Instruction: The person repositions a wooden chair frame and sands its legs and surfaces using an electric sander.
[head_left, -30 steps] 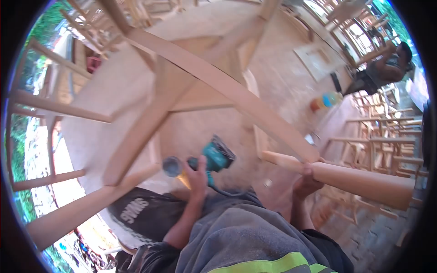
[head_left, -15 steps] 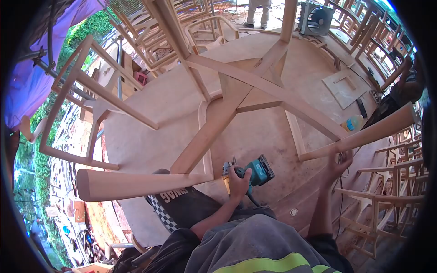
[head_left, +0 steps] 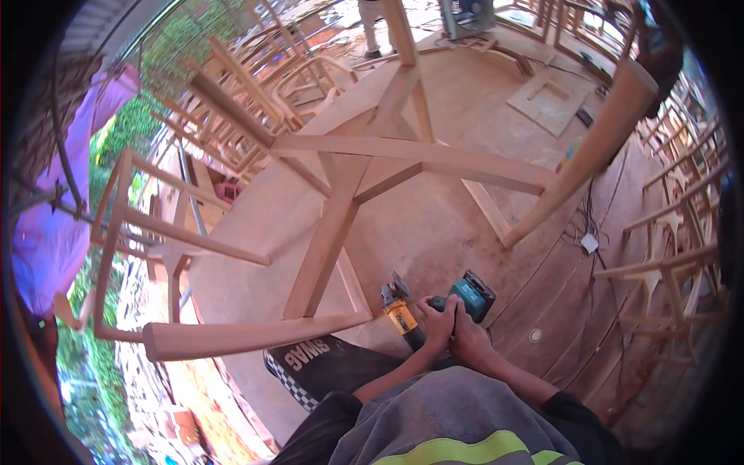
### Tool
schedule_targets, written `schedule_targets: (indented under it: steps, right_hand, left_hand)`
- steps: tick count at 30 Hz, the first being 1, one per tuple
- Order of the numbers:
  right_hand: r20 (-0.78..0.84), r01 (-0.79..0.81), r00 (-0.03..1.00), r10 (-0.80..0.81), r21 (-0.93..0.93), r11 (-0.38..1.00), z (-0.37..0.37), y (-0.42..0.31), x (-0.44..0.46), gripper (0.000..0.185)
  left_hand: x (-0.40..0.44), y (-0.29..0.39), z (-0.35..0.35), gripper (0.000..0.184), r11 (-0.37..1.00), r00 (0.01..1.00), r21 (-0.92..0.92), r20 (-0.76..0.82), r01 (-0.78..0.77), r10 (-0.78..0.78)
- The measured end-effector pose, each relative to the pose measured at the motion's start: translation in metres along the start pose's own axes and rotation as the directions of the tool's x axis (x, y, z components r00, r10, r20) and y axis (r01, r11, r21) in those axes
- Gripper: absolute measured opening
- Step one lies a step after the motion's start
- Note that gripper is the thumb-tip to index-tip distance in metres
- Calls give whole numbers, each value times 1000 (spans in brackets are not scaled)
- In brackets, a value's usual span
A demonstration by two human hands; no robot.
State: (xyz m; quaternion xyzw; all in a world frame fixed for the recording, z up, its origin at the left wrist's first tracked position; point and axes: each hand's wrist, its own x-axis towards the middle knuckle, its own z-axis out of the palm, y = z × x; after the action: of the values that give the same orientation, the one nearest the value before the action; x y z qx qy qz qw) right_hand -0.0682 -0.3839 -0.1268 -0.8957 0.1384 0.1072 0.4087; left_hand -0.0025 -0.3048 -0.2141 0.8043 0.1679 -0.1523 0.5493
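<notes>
Low in front of my body, my left hand is wrapped round the dark grip of a teal sander. My right hand meets it from the right, its fingers together against the back of the tool; what they grip is hidden. Left of both hands a yellow angle grinder lies on the round wooden table top. A wooden chair frame with crossed rails lies on the table beyond my hands, one thick leg pointing left and another up to the right.
More chair frames stand at left, behind and along the right. A flat board lies at the table's far right. Cables hang near a white box. Another person's legs show at the back, and a person stands far right.
My right hand has left the chair frame's right leg and joined my left hand at the sander. The chair frame appears turned, its right leg pointing more upward. The view has shifted.
</notes>
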Motion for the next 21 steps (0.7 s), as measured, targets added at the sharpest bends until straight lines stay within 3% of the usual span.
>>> schedule_targets:
  steps: [2,3,5,7,11,16,21]
  right_hand:
    - [-65,125,988,-141,-215,969,7,10,0,76]
    - [-83,112,988,-130,-202,973,8,7,-1,76]
    - [40,30,999,-22,-213,977,4,2,-1,79]
    - [18,42,999,-39,-232,972,2,1,-2,78]
    - [-48,75,995,-93,-288,955,6,-1,-12,70]
    - [0,37,999,-38,-209,977,2,-1,-18,75]
    - [-3,50,999,-52,-209,977,5,1,-20,73]
  left_hand:
    - [11,-14,2,77,1000,999,-26,32,13,-12]
    - [14,-19,2,79,996,998,-79,49,41,-37]
    - [18,-27,5,73,993,998,-109,56,41,-35]
    - [16,-26,2,68,989,997,-135,56,59,-52]
    - [7,-8,-12,63,996,991,-59,110,-73,79]
    - [-2,4,-16,65,994,982,-109,188,18,3]
    - [-1,-5,-14,69,994,986,-95,163,58,-42]
